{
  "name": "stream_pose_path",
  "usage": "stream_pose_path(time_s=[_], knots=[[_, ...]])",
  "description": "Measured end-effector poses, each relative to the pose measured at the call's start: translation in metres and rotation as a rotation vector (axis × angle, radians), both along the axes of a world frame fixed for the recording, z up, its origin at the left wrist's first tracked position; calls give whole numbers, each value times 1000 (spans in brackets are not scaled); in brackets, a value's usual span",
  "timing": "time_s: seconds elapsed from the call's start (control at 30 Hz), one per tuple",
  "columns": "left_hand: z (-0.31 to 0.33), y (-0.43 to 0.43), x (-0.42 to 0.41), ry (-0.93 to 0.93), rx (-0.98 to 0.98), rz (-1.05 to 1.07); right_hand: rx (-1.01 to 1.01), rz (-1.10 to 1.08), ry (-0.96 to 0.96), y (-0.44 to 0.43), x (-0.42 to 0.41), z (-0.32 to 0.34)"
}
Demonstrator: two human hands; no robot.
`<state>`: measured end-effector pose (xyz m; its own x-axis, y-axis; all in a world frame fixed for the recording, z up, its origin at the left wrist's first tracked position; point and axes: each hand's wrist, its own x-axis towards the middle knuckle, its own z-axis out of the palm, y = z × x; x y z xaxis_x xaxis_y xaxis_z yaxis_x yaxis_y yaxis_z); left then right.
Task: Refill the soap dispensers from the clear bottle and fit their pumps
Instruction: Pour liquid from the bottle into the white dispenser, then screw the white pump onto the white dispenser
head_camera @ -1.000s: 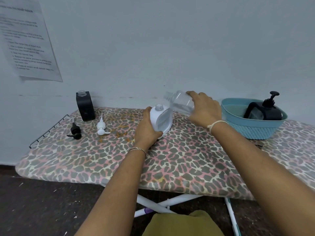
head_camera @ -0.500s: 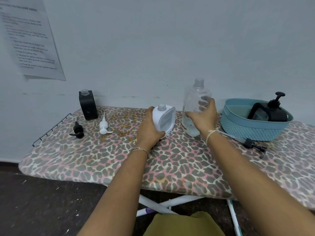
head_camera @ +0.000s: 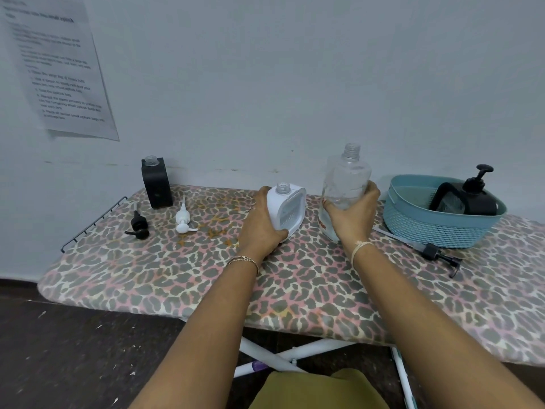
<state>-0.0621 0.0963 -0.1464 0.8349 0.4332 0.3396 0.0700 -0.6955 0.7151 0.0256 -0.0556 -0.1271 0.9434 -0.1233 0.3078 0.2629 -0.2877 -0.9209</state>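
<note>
A white soap dispenser [head_camera: 287, 208] with an uncapped neck stands mid-board, and my left hand [head_camera: 261, 224] grips its left side. Just right of it the clear bottle [head_camera: 346, 181] stands upright without a cap, nearly empty, with my right hand [head_camera: 352, 215] wrapped around its lower half. A black dispenser [head_camera: 157, 183] with an uncapped neck stands at the back left. A black pump [head_camera: 138, 225] and a white pump [head_camera: 182, 220] lie loose in front of it.
The leopard-print ironing board [head_camera: 295, 284] stands against the wall. A teal basket [head_camera: 439, 219] at the right holds a black dispenser with its pump fitted [head_camera: 472, 193]. A long-tubed black pump [head_camera: 433, 251] lies before the basket. A wire rack [head_camera: 91, 222] ends the board at left.
The clear bottle was tipped over the white dispenser's neck a second ago. My right hand has swung it upright and set it down to the right. My left hand kept its hold.
</note>
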Motion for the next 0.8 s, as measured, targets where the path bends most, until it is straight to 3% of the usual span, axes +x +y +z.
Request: stream_pose_path(time_s=[0.17, 0.33, 0.5, 0.63, 0.8], knots=[[0, 4, -2, 37, -36, -67, -46, -155, -179, 12, -48, -6], [7, 14, -16, -2, -127, -127, -200, 91, -358, 31, -82, -20], [17, 52, -45, -12, -165, 30, -225, 282, -191, 56, -84, -31], [14, 95, -70, -71, 41, 283, -143, 326, -68, 72, -83, -36], [-3, 142, -85, 135, 316, 358, -212, 299, -44, 83, -75, -41]])
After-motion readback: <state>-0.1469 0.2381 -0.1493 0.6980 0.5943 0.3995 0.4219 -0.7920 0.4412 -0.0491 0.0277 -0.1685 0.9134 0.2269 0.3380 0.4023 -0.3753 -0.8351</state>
